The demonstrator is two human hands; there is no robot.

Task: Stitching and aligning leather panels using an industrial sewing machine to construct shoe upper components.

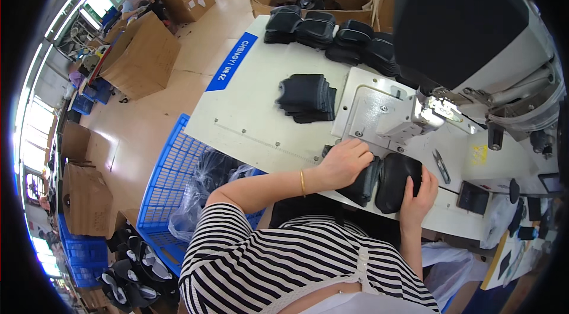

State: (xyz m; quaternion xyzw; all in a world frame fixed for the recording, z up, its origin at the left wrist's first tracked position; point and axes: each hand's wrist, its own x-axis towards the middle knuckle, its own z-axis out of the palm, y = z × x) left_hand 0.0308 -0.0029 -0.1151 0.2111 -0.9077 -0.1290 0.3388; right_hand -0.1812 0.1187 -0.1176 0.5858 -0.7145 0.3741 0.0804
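At the near edge of a white sewing table, two dark bundles lie side by side in front of me. My left hand (349,163) is closed, its fingers curled down onto the top edge of a stack of dark cut fabric pieces (363,188). What exactly its fingertips pinch is hidden. My right hand (419,192) grips the right side of a smooth black fabric piece (398,182), thumb on top and fingers round the far edge. Just beyond both hands stands the sewing machine (397,115), its lamp lit. Small thread snips (441,166) lie to the right.
Another dark stack (305,97) sits left of the machine, with several tied bundles (315,28) along the far edge. A blue basket (163,180) holding plastic-wrapped goods stands at left. Cardboard boxes (142,56) are on the floor; people sit far left. The black machine head (462,17) overhangs the right.
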